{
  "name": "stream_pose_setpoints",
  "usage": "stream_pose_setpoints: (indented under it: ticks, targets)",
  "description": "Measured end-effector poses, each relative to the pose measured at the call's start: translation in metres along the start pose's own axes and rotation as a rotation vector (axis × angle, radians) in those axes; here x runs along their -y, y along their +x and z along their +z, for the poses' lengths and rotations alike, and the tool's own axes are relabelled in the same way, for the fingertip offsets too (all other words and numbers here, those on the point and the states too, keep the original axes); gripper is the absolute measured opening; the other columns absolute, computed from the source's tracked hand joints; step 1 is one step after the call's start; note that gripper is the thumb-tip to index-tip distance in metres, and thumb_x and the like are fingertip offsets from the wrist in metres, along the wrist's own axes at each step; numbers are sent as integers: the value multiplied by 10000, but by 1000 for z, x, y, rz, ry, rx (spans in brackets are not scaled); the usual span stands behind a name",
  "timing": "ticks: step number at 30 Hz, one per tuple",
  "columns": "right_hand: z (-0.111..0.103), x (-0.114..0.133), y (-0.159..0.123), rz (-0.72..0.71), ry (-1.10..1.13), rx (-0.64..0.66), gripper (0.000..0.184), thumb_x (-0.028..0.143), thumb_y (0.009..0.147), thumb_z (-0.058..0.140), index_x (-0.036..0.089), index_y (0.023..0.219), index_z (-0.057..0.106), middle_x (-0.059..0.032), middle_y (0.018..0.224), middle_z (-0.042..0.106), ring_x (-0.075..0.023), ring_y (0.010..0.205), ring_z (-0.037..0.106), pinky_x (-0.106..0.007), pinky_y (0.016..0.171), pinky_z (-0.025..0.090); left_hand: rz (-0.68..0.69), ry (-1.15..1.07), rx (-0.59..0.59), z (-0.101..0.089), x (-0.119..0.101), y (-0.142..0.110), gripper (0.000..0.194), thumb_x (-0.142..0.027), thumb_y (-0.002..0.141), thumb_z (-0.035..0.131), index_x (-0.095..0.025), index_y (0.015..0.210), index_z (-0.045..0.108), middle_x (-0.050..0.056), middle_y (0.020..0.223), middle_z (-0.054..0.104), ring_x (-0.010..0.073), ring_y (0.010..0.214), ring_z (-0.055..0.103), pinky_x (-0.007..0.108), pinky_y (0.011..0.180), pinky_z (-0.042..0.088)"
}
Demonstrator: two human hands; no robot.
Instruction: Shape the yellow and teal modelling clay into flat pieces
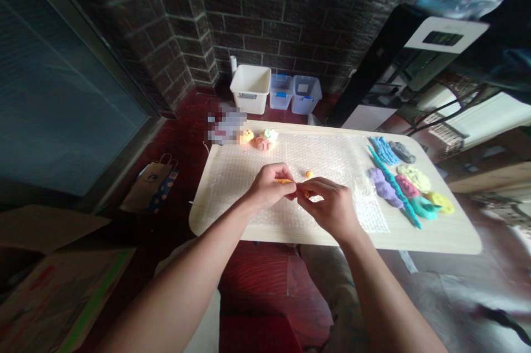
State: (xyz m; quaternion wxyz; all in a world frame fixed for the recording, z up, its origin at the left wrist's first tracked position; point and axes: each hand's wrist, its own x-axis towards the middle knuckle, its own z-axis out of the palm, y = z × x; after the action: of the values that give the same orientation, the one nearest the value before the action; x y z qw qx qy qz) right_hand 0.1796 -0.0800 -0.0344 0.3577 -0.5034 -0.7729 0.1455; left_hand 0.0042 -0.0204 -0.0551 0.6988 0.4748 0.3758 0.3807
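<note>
My left hand (269,186) and my right hand (329,204) meet over a sheet of bubble wrap (257,167) on a pale table (435,239). Both are pinched on a small piece of orange clay (284,181) held between their fingertips. A tiny orange clay ball (308,174) lies on the wrap just behind the hands. Small finished clay figures (262,139) in yellow, pink and white stand at the table's far edge.
Lumps of clay (398,181) in blue, grey, purple, pink, yellow and teal lie in a row at the table's right. On the red floor beyond are a white bin (250,89) and two clear boxes (294,93). A paper bag (152,185) and cardboard (53,281) lie left.
</note>
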Motion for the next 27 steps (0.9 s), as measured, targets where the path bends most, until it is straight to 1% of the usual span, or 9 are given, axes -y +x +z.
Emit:
stream_pose_setpoints:
  ticks: [4,8,11,16,19,21,23,25,27]
  targets:
    - [3,-2,-2,101,88,-40,85,247,916,751,225,946,827,-46,813,800,-195,696,748,-315,631,600,-17,-39,-10,0,2,1,167,-122,665,734,-172,682,575,-9,598,675,121,529,658,234,546,530]
    - [5,-4,-3,232,358,-59,145,331,904,800,205,958,848,-72,849,828,-209,719,771,-328,639,627,-29,-85,-5,-3,2,0,203,-142,640,780,-166,679,583,2,623,689,123,556,665,242,570,535]
    - [5,-6,-1,252,507,-70,130,323,887,828,214,950,860,-66,849,823,-192,725,753,-319,646,616,-33,-158,25,-4,-1,-3,260,-175,636,846,-160,709,597,-2,674,706,122,607,683,245,616,545]
    - [3,-6,1,206,499,-105,130,335,903,820,225,961,859,-82,905,812,-207,809,741,-333,665,606,-84,-231,53,-4,-3,-5,296,-262,658,909,-136,798,681,21,747,747,135,668,713,285,699,570]
    - [3,-5,-2,252,496,-112,152,353,891,826,210,937,844,-75,869,816,-195,750,754,-321,652,617,-76,-212,45,-4,1,-3,319,-280,622,929,-125,771,694,43,714,751,147,635,708,307,696,571]
    - [5,-7,-4,292,509,-89,178,362,872,836,193,926,830,-77,844,824,-197,716,769,-309,634,622,-36,-120,26,-2,5,-1,281,-281,645,900,-129,753,690,44,683,738,154,609,696,312,669,568]
    - [7,-10,-6,323,496,-57,185,363,852,843,187,906,823,-81,828,830,-207,707,779,-308,630,623,29,95,-22,-2,9,2,195,-253,679,846,-140,738,699,44,673,731,165,616,691,303,640,554]
    - [10,-13,-8,352,474,-40,182,363,824,856,191,873,821,-81,807,826,-208,687,769,-309,622,617,92,322,-83,-2,14,4,123,-208,666,821,-156,716,721,42,686,738,178,648,686,285,621,522]
    - [11,-15,-8,373,475,-40,202,384,810,860,191,843,814,-74,758,808,-196,636,740,-307,588,601,137,461,-149,-6,17,7,109,-169,626,829,-174,686,738,30,689,737,185,664,665,275,612,477]
